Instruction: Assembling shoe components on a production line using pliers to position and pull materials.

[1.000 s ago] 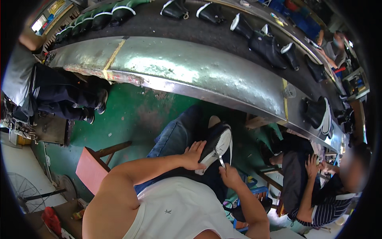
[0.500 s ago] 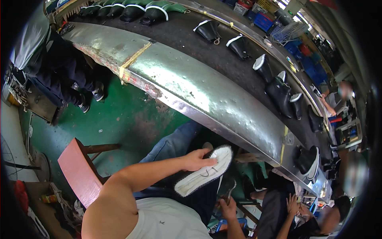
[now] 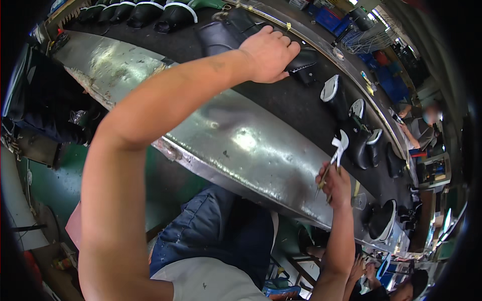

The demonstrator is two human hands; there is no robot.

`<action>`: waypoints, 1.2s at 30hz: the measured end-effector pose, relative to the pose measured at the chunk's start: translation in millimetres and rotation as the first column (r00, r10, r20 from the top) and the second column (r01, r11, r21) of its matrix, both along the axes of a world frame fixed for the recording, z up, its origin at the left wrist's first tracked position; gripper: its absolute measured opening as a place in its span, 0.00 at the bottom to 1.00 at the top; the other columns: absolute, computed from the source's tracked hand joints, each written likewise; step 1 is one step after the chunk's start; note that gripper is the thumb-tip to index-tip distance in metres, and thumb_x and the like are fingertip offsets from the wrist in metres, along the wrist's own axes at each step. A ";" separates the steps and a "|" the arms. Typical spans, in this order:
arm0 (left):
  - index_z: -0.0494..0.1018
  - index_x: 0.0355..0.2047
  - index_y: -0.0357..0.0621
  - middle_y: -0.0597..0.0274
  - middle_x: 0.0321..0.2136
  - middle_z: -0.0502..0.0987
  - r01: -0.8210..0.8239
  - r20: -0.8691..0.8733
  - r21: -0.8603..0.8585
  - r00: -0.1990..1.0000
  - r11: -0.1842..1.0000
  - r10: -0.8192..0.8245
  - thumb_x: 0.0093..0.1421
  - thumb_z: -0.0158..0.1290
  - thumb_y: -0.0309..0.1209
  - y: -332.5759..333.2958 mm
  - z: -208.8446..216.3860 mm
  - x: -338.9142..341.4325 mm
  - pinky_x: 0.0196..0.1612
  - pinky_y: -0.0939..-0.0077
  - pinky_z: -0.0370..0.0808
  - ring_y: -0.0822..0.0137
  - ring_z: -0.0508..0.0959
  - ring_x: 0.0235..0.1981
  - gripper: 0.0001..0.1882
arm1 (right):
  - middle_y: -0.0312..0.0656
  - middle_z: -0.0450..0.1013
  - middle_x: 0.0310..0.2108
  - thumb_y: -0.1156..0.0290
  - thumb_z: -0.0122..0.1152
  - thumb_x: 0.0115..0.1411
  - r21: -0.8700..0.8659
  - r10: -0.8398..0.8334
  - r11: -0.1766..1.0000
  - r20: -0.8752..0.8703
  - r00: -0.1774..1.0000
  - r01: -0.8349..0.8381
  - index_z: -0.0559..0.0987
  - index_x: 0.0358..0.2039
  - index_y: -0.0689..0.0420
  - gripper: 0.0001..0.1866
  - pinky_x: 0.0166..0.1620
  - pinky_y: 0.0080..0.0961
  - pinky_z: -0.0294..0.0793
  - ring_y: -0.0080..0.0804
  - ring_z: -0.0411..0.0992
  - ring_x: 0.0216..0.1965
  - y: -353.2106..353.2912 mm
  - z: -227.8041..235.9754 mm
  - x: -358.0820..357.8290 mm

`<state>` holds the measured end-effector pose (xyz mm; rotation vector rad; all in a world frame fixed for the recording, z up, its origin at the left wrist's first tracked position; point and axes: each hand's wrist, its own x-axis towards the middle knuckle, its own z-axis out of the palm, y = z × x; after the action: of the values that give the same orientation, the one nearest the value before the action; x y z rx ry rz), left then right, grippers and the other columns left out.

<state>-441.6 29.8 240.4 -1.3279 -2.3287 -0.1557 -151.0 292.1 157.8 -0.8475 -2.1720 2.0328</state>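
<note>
My left hand (image 3: 271, 54) reaches over the dark belt with its fingers curled round a black boot (image 3: 217, 39). The boot's smooth shaft shows to the left of my hand, and a stitched edge shows to the right. My fingers hide its middle. Over the metal ledge, my right hand (image 3: 337, 184) is closed on a pair of pincers (image 3: 340, 143). Their curved silver head points up and away, and thin handle ends stick out below my fingers.
Black boots with white rims on green forms (image 3: 175, 16) line the far left of the belt. Several black boots (image 3: 334, 95) lie to the right. A shiny metal ledge (image 3: 241, 165) runs along the near side. A co-worker's hands (image 3: 359, 268) show at the lower right.
My left hand has gone from my lap up and over to the belt; the white sole no longer shows. My right hand has lifted the pincers from low down to above the ledge.
</note>
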 end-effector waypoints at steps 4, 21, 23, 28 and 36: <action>0.67 0.60 0.39 0.56 0.52 0.75 0.000 -0.428 0.020 0.904 1.000 0.009 0.60 0.57 0.53 29.8 -96.3 -66.4 0.59 0.59 0.62 0.58 0.75 0.51 0.37 | 0.36 0.75 0.32 0.61 0.49 0.73 0.025 0.022 0.999 0.008 1.000 -0.022 0.74 0.47 0.58 0.14 0.19 0.12 0.60 0.22 0.76 0.27 19.5 -5.6 -81.0; 0.44 0.72 0.33 0.36 0.73 0.35 -0.917 0.759 0.043 0.289 0.397 0.583 0.63 0.52 0.51 192.6 -90.1 -205.2 0.67 0.26 0.48 0.35 0.37 0.74 0.49 | 0.42 0.73 0.36 0.64 0.49 0.73 -0.476 -0.252 0.864 -0.132 0.959 0.162 0.72 0.48 0.61 0.13 0.20 0.15 0.66 0.31 0.76 0.31 104.4 -73.5 -141.8; 0.48 0.73 0.44 0.43 0.73 0.48 -0.890 0.864 0.102 -0.142 -0.444 0.483 0.60 0.52 0.55 109.4 -91.1 -327.1 0.71 0.40 0.50 0.45 0.48 0.74 0.48 | 0.40 0.74 0.35 0.65 0.50 0.73 -0.450 -0.046 0.892 -0.161 0.986 -0.032 0.72 0.48 0.60 0.12 0.20 0.15 0.66 0.29 0.77 0.31 54.2 -60.8 -177.7; 0.74 0.58 0.45 0.49 0.59 0.73 -0.948 0.972 0.114 0.044 0.298 -0.232 0.63 0.56 0.53 176.6 -124.6 -248.0 0.61 0.55 0.67 0.51 0.71 0.60 0.31 | 0.39 0.74 0.35 0.65 0.50 0.73 -0.418 -0.082 0.907 -0.060 0.995 0.050 0.72 0.47 0.60 0.11 0.22 0.15 0.65 0.25 0.76 0.30 100.9 -72.1 -150.0; 0.70 0.59 0.58 0.62 0.56 0.74 -0.971 0.804 0.152 0.013 0.184 -0.594 0.59 0.65 0.48 192.3 -161.5 -283.1 0.60 0.44 0.65 0.54 0.70 0.58 0.30 | 0.38 0.75 0.32 0.63 0.55 0.71 -0.460 0.010 0.886 -0.109 0.994 -0.059 0.72 0.42 0.58 0.10 0.23 0.18 0.65 0.24 0.75 0.29 83.4 -63.9 -162.6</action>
<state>-724.7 222.1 78.9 0.6477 -1.9942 -2.7811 -313.6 375.5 93.9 -0.7139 -1.6769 2.6003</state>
